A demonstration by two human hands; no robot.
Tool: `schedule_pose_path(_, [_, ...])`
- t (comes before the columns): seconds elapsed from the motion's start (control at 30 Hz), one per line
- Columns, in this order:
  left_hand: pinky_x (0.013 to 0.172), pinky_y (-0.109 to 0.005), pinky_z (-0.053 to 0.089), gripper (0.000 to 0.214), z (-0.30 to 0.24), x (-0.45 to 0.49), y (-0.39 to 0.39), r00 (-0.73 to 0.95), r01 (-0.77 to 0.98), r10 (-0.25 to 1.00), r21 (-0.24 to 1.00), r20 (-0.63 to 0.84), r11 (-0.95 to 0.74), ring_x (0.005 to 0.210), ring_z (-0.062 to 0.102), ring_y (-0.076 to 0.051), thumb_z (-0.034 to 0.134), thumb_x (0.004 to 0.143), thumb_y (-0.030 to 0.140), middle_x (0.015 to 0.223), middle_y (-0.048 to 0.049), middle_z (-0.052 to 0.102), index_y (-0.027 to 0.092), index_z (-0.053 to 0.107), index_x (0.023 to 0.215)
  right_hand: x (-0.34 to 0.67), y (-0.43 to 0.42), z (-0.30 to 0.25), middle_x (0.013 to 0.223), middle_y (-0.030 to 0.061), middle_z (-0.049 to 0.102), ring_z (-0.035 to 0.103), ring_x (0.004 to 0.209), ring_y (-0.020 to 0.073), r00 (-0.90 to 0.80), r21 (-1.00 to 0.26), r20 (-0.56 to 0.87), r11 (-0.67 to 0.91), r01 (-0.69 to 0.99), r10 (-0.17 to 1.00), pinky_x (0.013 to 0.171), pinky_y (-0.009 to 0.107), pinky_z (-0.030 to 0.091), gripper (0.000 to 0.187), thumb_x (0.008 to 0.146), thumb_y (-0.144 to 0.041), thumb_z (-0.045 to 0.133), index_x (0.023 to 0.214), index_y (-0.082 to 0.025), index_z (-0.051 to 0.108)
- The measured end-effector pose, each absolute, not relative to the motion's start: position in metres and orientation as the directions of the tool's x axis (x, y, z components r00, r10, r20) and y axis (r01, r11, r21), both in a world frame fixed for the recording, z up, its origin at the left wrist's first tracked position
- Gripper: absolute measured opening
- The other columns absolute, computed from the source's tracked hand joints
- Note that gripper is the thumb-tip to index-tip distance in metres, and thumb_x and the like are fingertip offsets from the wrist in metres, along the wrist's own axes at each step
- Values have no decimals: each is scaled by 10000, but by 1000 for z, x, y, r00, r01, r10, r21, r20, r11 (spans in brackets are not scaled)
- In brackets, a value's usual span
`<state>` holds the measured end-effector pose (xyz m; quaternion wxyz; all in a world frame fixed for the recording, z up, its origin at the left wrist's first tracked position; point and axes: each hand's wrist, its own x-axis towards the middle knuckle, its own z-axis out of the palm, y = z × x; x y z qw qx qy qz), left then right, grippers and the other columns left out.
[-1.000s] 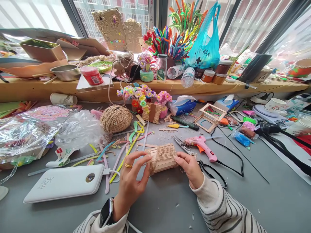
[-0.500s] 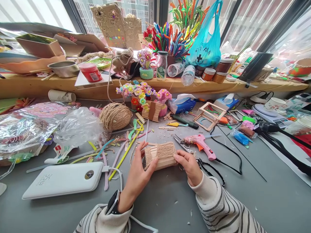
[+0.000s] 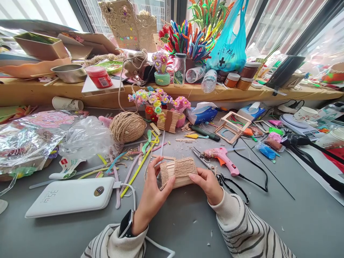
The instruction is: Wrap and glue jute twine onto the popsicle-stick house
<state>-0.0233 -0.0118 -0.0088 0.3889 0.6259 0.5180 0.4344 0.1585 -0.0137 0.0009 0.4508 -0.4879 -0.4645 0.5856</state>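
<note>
Between my two hands is a small box of wooden craft sticks [image 3: 178,170], wrapped in rows of twine, with a strip of bare wood showing between the wound parts. My left hand [image 3: 154,191] grips its left end, thumb along the front and fingers behind. At the right end, my right hand [image 3: 205,184] pinches it with the thumb on the front edge; its other fingers are partly hidden. Just to the right lie a pink hot glue gun [image 3: 221,159] and scissors [image 3: 201,157]. A ball of twine [image 3: 127,127] rests behind on the left.
A white power bank [image 3: 71,197] with a cable lies at left. Pipe cleaners [image 3: 139,168] are scattered beside the box. Behind stand a wooden stick frame [image 3: 233,127] and a blue tissue pack [image 3: 202,114]. A cluttered ledge [image 3: 102,96] runs along the back.
My right thumb has shifted slightly left and down along the front edge of the stick box. My left hand keeps nearly the same grip. The camera view has moved a little.
</note>
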Motion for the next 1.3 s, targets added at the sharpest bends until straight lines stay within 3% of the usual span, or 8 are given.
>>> schedule_pose_path(0.37, [1005, -456, 386, 570, -7, -24, -12, 111, 307, 983, 935, 149, -176, 1173, 478, -247, 552, 797, 368, 1341, -132, 378, 219, 288, 1281, 158, -15, -2, 697, 43, 687, 598, 726, 201, -98, -992, -123, -124, 0, 987, 686, 326, 480, 370, 685, -520, 616, 717, -162, 706])
schedule_pose_path(0.77, [984, -427, 406, 552, -5, -23, -12, 107, 314, 982, 932, 155, -181, 1146, 498, -235, 549, 791, 368, 1304, -122, 421, 205, 321, 1267, 157, -16, -3, 806, 65, 716, 626, 759, 209, -123, -994, -102, -107, -34, 987, 719, 344, 496, 381, 695, -494, 625, 833, -153, 724])
schedule_pose_path(1.3, [991, -441, 395, 533, -3, -23, -13, 119, 314, 980, 931, 158, -188, 1129, 506, -228, 548, 800, 352, 1288, -117, 429, 219, 314, 1261, 155, -16, -2, 765, 59, 698, 612, 776, 217, -108, -989, -140, -145, -37, 984, 727, 343, 483, 381, 672, -516, 643, 776, -154, 704])
